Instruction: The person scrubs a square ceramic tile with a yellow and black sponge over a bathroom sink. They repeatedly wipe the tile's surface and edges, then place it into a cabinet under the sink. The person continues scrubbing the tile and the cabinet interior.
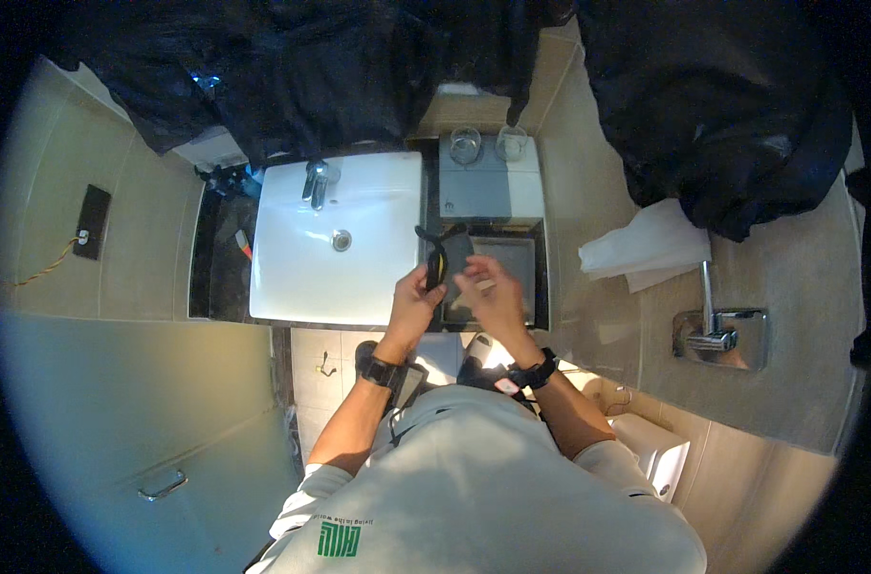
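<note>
Near the front right corner of the white washbasin (320,280), my left hand (415,298) grips a dark, bent object (436,262) with a yellow patch; its exact kind cannot be told. The object's upper end forks into two short arms. Just to its right, my right hand (494,294) is raised with the fingers curled and parted, over a grey tray (525,262), and nothing shows in it. Both wrists wear black bands.
A chrome tap (317,185) stands at the basin's back. Two drinking glasses (466,146) rest on a white and grey box (478,192) behind the tray. White paper (650,240) hangs from a chrome holder on the right wall. Dark cloth hangs along the far side.
</note>
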`<state>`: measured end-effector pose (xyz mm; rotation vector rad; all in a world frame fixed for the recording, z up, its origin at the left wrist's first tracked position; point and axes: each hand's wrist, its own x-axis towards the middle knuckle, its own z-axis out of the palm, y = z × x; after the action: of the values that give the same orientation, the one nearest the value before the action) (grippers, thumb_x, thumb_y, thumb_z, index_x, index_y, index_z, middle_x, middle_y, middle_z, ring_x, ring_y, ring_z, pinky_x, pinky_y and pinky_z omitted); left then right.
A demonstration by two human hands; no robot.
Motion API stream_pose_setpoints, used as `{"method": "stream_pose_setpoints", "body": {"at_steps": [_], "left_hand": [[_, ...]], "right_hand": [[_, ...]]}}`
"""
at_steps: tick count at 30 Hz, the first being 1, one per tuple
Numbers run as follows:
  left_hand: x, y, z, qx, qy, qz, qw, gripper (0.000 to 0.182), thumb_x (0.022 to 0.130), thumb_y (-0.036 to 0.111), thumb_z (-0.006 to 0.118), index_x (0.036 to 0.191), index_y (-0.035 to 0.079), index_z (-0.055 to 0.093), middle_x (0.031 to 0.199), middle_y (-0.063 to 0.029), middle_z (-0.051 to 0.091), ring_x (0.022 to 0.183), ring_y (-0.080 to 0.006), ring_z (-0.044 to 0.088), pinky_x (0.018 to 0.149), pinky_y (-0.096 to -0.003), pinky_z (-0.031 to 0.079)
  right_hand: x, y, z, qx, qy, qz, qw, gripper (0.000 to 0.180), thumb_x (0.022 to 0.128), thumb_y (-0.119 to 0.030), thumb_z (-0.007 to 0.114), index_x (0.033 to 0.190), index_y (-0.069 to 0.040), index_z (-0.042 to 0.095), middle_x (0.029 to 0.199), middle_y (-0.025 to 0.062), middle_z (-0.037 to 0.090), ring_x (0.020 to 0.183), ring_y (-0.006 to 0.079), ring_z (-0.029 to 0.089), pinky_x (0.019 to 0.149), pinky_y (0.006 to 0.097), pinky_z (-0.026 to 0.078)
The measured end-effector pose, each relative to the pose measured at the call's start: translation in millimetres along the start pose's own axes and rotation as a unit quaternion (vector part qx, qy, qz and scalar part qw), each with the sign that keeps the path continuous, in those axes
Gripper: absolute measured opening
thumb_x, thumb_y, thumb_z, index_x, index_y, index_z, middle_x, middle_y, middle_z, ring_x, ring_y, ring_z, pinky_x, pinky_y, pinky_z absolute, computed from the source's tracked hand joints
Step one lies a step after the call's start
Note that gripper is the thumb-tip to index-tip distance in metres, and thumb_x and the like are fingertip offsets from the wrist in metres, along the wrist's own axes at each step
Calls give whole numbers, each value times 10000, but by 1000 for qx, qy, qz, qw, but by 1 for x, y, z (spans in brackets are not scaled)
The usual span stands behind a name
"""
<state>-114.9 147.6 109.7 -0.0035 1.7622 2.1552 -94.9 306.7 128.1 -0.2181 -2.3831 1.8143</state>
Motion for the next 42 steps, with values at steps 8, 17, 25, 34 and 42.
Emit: {"method": "stream_pose_setpoints", "body": {"at_steps": [8,17,25,34,42], "left_hand": [[13,1,10,-66,-92,-50,992,350,934,-40,506,1277,6,557,1181,-73,653,1058,-133,619,917,-272,486],[27,10,-35,-263,-69,-172,947,232,1055,177,442,1176,14,555,1085,-84,658,953,-164,661,857,-296,549],[32,21,-43,-244,-48,-118,961,228,1064,203,426,1143,59,583,1001,-23,660,780,-78,612,661,-237,516],[21,5,-32,-268,-66,-95,956,212,1064,196,434,1081,44,580,991,-34,638,906,-125,623,798,-282,510],[16,0,-16,-268,14,-106,958,223,1070,199,412,1144,47,556,1067,-52,652,932,-141,638,812,-309,525]], "right_hand": [[10,10,19,-19,78,-26,996,289,789,-84,767,1043,4,657,852,110,658,718,202,647,642,331,514],[12,3,59,43,138,-9,990,188,795,-49,734,970,3,688,805,114,678,674,216,657,632,331,520],[10,-23,83,-94,128,-76,984,256,835,-150,730,1016,21,671,857,140,654,701,245,641,646,359,509],[18,-14,55,-146,75,-102,981,230,800,-80,724,1000,25,680,880,164,668,744,280,664,673,364,525],[19,9,45,-52,118,-11,992,216,816,9,694,1028,46,677,878,156,678,709,195,668,625,293,506]]}}
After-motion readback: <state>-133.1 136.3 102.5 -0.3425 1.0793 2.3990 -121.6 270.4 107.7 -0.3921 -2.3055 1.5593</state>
